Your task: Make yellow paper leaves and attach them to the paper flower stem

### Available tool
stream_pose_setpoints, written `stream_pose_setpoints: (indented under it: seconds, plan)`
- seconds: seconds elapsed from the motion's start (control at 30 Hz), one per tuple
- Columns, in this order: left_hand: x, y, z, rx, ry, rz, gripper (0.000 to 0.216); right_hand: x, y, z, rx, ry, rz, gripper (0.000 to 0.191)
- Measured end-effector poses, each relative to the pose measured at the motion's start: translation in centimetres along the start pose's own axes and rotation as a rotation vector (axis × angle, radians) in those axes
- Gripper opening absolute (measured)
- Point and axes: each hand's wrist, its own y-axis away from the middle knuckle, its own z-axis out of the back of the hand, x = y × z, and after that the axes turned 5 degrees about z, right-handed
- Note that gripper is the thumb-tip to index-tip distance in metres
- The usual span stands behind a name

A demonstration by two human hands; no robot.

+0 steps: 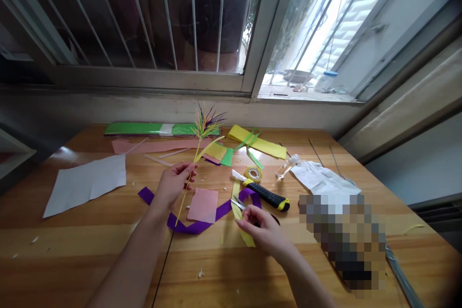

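Observation:
My left hand [177,182] pinches a thin stem [183,200] wrapped in yellow, its lower length bare and dark. At its top spreads a tuft of fine yellow, green, pink and purple paper fringe [208,122]. A loose yellow strip end [212,145] sticks out to the right just above my fingers. My right hand [260,227] is closed around scissors [238,203], whose blades point up and left; the handles are mostly hidden. Under the scissors lie a yellow paper strip [236,192] and a curling purple strip [197,227]. A pink paper square [203,205] lies between my hands.
A black-and-yellow utility knife [269,195] and a tape roll [253,173] lie beyond my right hand. Near them are a small clear bottle [287,167] and folded yellow paper [258,142]. White paper [88,184] lies left. A blurred-out item [346,240] sits right.

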Motion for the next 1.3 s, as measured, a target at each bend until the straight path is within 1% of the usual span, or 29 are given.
stream_pose_setpoints:
  seconds: [0.1, 0.17, 0.23, 0.33, 0.43, 0.5, 0.57, 0.63, 0.7, 0.77, 0.83, 0.93, 1.07, 1.2, 1.3]
  plan:
    - [0.5, -0.5, 0.0, -0.01, -0.049, -0.012, 0.037, 0.3, 0.0, 0.7, -0.01, -0.369, -0.07, 0.035]
    - [0.9, -0.8, -0.1, -0.019, -0.085, -0.036, 0.036, 0.6, 0.1, 1.1, -0.011, -0.552, -0.069, 0.035]
    - [1.3, -1.1, -0.2, -0.041, -0.126, -0.077, 0.034, 0.9, 0.4, 1.4, 0.052, -0.717, -0.033, 0.036]
    - [1.8, -1.1, -0.2, -0.083, -0.201, -0.155, 0.03, 0.9, 0.9, 1.7, 0.204, -0.888, 0.09, 0.041]
    - [1.9, -0.6, -0.1, -0.113, -0.274, -0.22, 0.028, 0.4, 1.2, 1.7, 0.32, -0.916, 0.188, 0.045]
    - [1.7, -0.2, -0.2, -0.121, -0.311, -0.245, 0.029, 0.1, 1.2, 1.5, 0.374, -0.922, 0.208, 0.046]
    - [1.5, 0.1, -0.4, -0.112, -0.336, -0.252, 0.03, -0.1, 1.2, 1.3, 0.409, -0.975, 0.209, 0.046]
    - [1.4, 0.3, -0.5, -0.085, -0.355, -0.24, 0.031, -0.3, 1.2, 1.1, 0.402, -1.06, 0.202, 0.046]
    - [1.7, 0.2, -0.5, -0.056, -0.381, -0.225, 0.033, -0.4, 1.1, 1.0, 0.354, -1.115, 0.186, 0.048]
    - [2.4, -0.1, -0.2, -0.048, -0.426, -0.219, 0.034, -0.4, 1.1, 1.0, 0.293, -1.143, 0.164, 0.048]
    - [3.2, -0.3, 0.6, -0.067, -0.493, -0.221, 0.034, -0.5, 1.1, 1.0, 0.267, -1.159, 0.147, 0.046]
    - [4.3, -0.1, 2.2, -0.101, -0.626, -0.23, 0.032, -0.5, 1.0, 1.0, 0.287, -1.184, 0.146, 0.044]
    - [5.0, 0.9, 3.8, -0.156, -0.808, -0.256, 0.027, -0.8, 0.9, 0.8, 0.326, -1.191, 0.137, 0.045]
    - [5.3, 1.6, 3.7, -0.217, -0.961, -0.272, 0.027, -1.2, 0.7, 0.6, 0.37, -1.209, 0.135, 0.046]
    - [5.8, 1.8, 3.3, -0.249, -1.06, -0.25, 0.027, -1.5, 0.7, 0.6, 0.411, -1.217, 0.118, 0.047]
